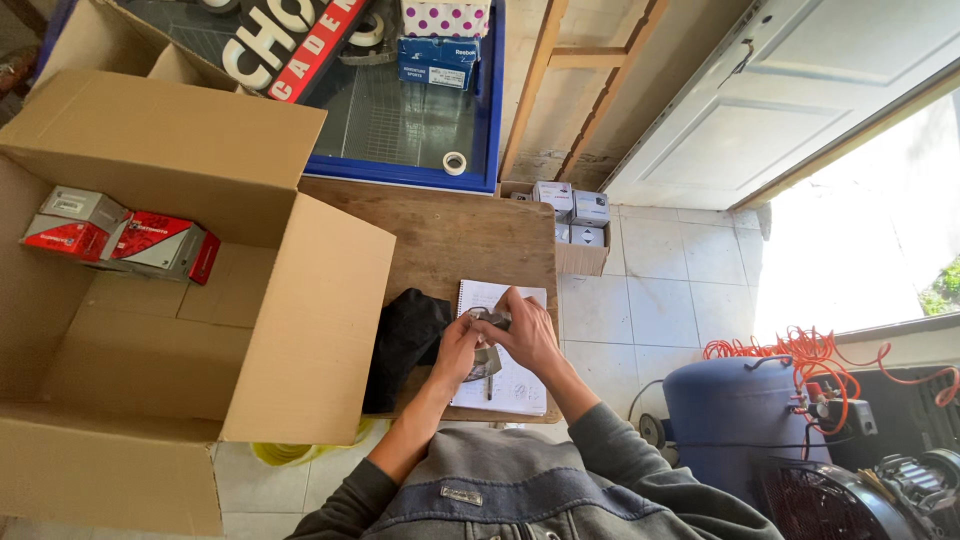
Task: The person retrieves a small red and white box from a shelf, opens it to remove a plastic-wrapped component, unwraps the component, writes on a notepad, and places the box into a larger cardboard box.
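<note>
Metal part [484, 352]: small, grey and shiny, held between both hands, just above a spiral notebook [500, 345]; exact shape hard to tell, partly hidden by fingers.
Left hand [455, 350]: closed around the part's left side, fingers curled narrow.
Right hand [528, 330]: laid over the part's top and right side, fingers bent in a close grip.
Handling: judged stiff and hard, light enough for fingertips, probably smooth and a bit slippery; best taken by the outer edges, one hand each side.
Beneath the hands: notebook lying open on a wooden table [440, 230], a pen [489, 385] resting on the page.
Left of the left hand: black cloth [405, 340], touching the notebook's edge.
Further left: large open cardboard box [180, 300] with red and grey packets [120, 238] inside.
Beyond the hands: small box of white cartons [575, 225] on the floor.
Right of the right hand: blue tank [730, 410] with orange hose [810, 350], well apart.
</note>
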